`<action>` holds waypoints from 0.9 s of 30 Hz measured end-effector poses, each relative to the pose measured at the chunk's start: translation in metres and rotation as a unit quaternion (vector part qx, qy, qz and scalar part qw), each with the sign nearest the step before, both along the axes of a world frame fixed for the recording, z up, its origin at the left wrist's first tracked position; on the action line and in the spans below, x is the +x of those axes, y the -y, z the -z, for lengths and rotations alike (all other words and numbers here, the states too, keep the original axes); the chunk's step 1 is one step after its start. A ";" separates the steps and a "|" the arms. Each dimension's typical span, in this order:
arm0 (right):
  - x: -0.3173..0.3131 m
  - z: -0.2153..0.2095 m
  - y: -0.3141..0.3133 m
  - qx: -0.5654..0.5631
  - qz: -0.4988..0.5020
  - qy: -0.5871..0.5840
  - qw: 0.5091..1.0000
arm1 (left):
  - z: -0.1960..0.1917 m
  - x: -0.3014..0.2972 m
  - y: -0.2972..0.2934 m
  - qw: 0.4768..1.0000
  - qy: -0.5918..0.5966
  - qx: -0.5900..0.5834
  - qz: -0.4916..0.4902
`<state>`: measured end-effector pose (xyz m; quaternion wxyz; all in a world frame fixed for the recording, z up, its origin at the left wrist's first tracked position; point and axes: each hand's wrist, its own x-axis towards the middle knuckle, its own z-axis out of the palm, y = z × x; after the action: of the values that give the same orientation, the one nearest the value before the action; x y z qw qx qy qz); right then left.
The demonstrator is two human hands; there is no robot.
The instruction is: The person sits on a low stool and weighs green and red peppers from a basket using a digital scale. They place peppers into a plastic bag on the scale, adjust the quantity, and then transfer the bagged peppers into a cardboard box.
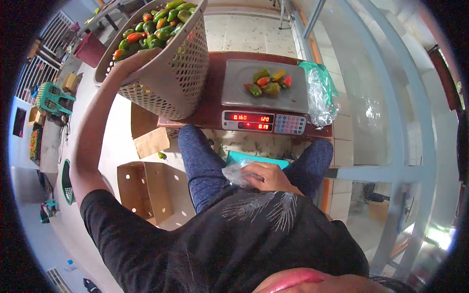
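Observation:
A tall beige perforated basket (168, 85), tilted and full of green and orange-red peppers (155, 30), stands at the left on the table. My left hand (142, 58) reaches over its near rim against the peppers; its fingers are mostly hidden. Close to my lap, my right hand (267, 177) is closed on a crumpled clear plastic bag (238, 174). Several green, yellow and red peppers (271, 83) lie on the grey pan (239, 93) of a digital scale. Its display panel (249, 121) glows red beside a keypad (290, 124).
A bundle of clear and green plastic bags (320, 95) lies right of the scale on the dark red table (213, 110). A cardboard box (141, 193) sits on the floor at left, near a loose green pepper (161, 155). Between my legs is a turquoise item (254, 158).

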<state>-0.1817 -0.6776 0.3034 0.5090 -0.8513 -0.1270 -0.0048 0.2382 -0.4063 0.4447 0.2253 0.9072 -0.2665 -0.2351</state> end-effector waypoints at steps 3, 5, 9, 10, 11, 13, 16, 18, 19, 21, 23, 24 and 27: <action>0.003 -0.006 -0.003 0.001 -0.001 -0.017 1.000 | 0.005 0.006 -0.002 0.996 0.055 0.035 0.054; 0.003 -0.010 -0.004 -0.007 0.011 -0.021 1.000 | 0.008 0.008 -0.004 0.992 0.087 0.046 0.075; 0.002 -0.006 -0.004 -0.017 0.022 0.017 0.999 | 0.014 0.018 -0.006 0.995 0.056 0.024 0.083; 0.001 -0.005 -0.002 -0.020 0.020 0.012 1.000 | 0.016 0.022 -0.008 0.995 0.046 0.000 0.085; 0.002 -0.004 -0.001 -0.020 0.022 0.008 1.000 | 0.016 0.032 -0.004 0.984 0.155 -0.008 0.090; 0.005 -0.005 -0.002 -0.006 0.008 0.000 1.000 | 0.013 0.050 -0.003 0.926 0.365 -0.022 0.090; 0.005 -0.005 0.000 -0.021 0.003 -0.027 0.999 | 0.009 0.063 0.024 0.903 0.420 0.010 0.085; 0.010 -0.004 -0.006 -0.022 -0.021 -0.025 0.999 | 0.015 0.092 -0.002 0.861 0.477 0.025 0.173; 0.010 -0.003 -0.005 -0.023 -0.012 -0.027 0.999 | 0.014 0.092 0.015 0.868 0.466 0.078 0.156; 0.011 0.000 -0.004 -0.015 -0.001 -0.003 1.000 | 0.014 0.099 0.023 0.877 0.448 0.122 0.124; 0.010 0.004 -0.001 -0.008 0.009 -0.021 1.000 | 0.014 0.125 0.012 0.930 0.360 0.051 0.052; 0.008 0.005 0.001 -0.009 0.033 -0.038 0.999 | 0.011 0.121 0.037 0.951 0.307 0.004 0.031; 0.008 0.002 0.003 0.001 0.025 -0.062 0.998 | -0.002 0.143 0.057 0.955 0.290 -0.046 -0.039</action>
<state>-0.1734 -0.6807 0.3018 0.5163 -0.8525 -0.0740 0.0357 0.3816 -0.4631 0.4466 0.1889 0.9347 -0.2952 0.0600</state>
